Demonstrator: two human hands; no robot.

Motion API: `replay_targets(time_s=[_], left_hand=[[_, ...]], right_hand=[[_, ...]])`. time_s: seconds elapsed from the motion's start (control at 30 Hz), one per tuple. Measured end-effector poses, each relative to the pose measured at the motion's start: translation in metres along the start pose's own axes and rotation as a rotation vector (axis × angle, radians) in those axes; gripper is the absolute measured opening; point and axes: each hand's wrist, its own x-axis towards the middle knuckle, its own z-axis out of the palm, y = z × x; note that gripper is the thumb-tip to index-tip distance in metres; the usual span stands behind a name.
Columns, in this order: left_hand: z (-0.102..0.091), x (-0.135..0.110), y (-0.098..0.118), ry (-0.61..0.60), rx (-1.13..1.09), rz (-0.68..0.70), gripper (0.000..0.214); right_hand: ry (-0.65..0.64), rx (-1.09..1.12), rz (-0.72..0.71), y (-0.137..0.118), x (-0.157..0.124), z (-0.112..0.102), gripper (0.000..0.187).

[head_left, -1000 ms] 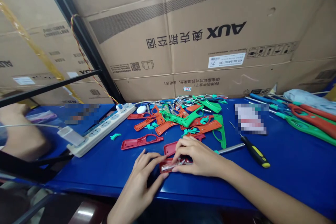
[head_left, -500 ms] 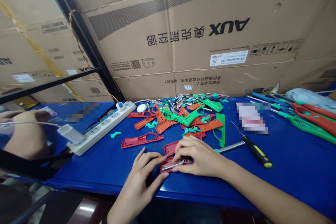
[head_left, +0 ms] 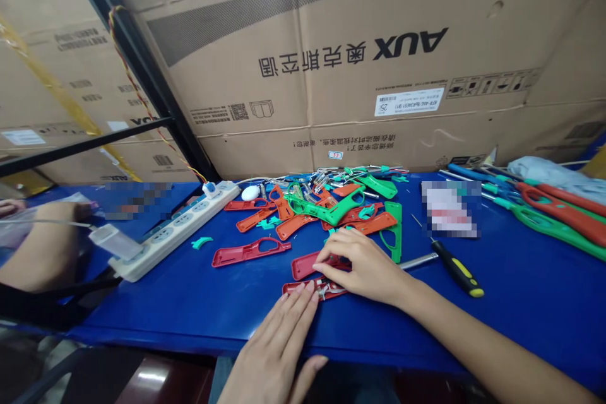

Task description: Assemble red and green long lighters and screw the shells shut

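Observation:
My left hand (head_left: 279, 344) lies with fingers stretched flat over the left end of a red lighter handle half (head_left: 288, 290). Part of that shell is hidden under the fingertips; small clear and metal parts (head_left: 324, 289) show inside it. My right hand (head_left: 372, 268) is closed above, thumb and index tips nearly together over a second red handle half (head_left: 303, 266). What its fingers hold, if anything, cannot be made out. Another red handle half (head_left: 250, 254) with a trigger loop lies to the left. A screwdriver (head_left: 457, 268) with a black and yellow handle rests right of my right hand.
Behind is a heap of orange, red and green lighter shells (head_left: 326, 205) with small loose parts. A white power strip (head_left: 175, 230) runs along the left, near another person's arm (head_left: 42, 246). Long lighters (head_left: 558, 221) lie at right, and a cardboard box (head_left: 331, 0) stands behind.
My left hand has gone from holding the shell's edge between finger and thumb to lying flat over its left end. My right fingers have moved up off the clear part in the shell.

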Motion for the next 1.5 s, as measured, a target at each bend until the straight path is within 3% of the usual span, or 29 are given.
replay_targets(time_s=[0.43, 0.6, 0.77, 1.03, 1.2, 1.3, 1.4, 1.5], left_hand=[[-0.017, -0.019, -0.034, -0.034, -0.038, -0.013, 0.057], [-0.022, -0.020, -0.046, -0.056, -0.116, -0.028, 0.056], [-0.020, -0.017, -0.052, -0.016, -0.178, -0.046, 0.052], [-0.019, -0.014, -0.048, -0.046, -0.184, -0.059, 0.048], [-0.015, 0.015, -0.058, 0.014, -0.256, -0.140, 0.032], [-0.010, 0.047, -0.072, 0.058, -0.278, -0.178, 0.025], [-0.005, 0.075, -0.092, 0.009, -0.166, -0.258, 0.021], [-0.004, 0.085, -0.113, -0.049, -0.002, -0.419, 0.019]], right_hand=[[0.163, -0.071, 0.045, 0.004, 0.003, -0.007, 0.015], [0.038, -0.150, 0.104, 0.011, 0.003, -0.013, 0.006], [-0.103, -0.224, 0.168, 0.014, 0.004, -0.015, 0.015], [-0.101, -0.251, 0.142, 0.016, 0.002, -0.011, 0.013], [-0.065, -0.264, 0.126, 0.016, 0.004, -0.013, 0.017], [0.089, -0.285, 0.189, 0.016, 0.006, -0.016, 0.025], [0.269, -0.271, 0.256, 0.018, 0.008, -0.021, 0.025], [0.313, -0.225, 0.266, 0.018, 0.009, -0.021, 0.024]])
